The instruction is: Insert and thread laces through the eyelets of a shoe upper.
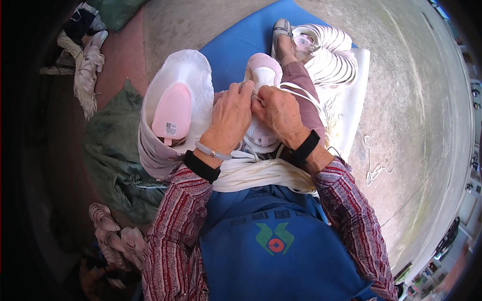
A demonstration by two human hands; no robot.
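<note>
A pink and white shoe upper (263, 64) lies toe away from me over my lap, between my two hands. My left hand (232, 114) is closed at its left edge, fingertips pinched at the middle of the upper. Right beside it, my right hand (282, 113) is closed too, its thumb and bent fingers meeting at the eyelet area. A white shoelace (302, 94) loops out past the right hand; the fingertips hide its end. Below the wrists, a thick bundle of cream laces (261, 174) lies across my lap on the blue apron (236, 241).
To the left, a stack of shoe uppers with pink insoles (171, 113) stands close to my left forearm. More stacked white uppers (329, 55) lie on a white sheet at the far right, near my foot. A green sack (113, 145) and a blue mat (236, 37) cover parts of the floor.
</note>
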